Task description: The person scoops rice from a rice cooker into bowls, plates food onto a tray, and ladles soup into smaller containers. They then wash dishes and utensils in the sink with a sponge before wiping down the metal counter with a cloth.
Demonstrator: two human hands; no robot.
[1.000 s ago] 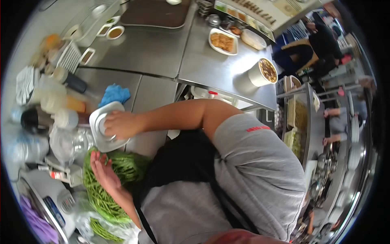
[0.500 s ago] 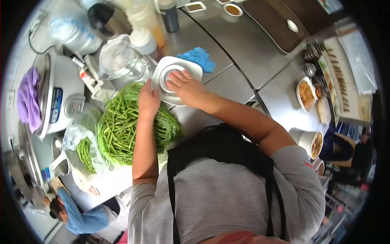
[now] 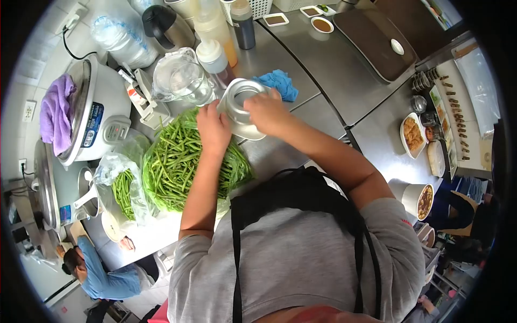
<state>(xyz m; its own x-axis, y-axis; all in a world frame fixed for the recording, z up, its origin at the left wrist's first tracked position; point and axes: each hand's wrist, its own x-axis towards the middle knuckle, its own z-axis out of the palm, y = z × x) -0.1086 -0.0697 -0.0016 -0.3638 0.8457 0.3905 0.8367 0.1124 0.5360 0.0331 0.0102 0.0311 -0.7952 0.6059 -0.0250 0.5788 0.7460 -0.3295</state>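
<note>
On the steel counter, a white plate lies below a round, translucent lid-like piece with a raised ring. My right hand has its fingers curled on the piece's right rim. My left hand is closed at the left edge, its fingertips on the rim of the plate or the round piece; I cannot tell which. Directly beneath my left wrist is a large green plastic bag full of green beans. A blue cloth lies just beyond my right hand.
A clear jug, a white-capped squeeze bottle and a rice cooker stand to the left. A smaller bag of beans lies nearby. On the right are a brown tray and a food bowl. Another person is lower left.
My right hand has gone from lying flat on the round piece to curling its fingers at its rim. The round piece looks raised and tilted. The whole view has shifted slightly.
</note>
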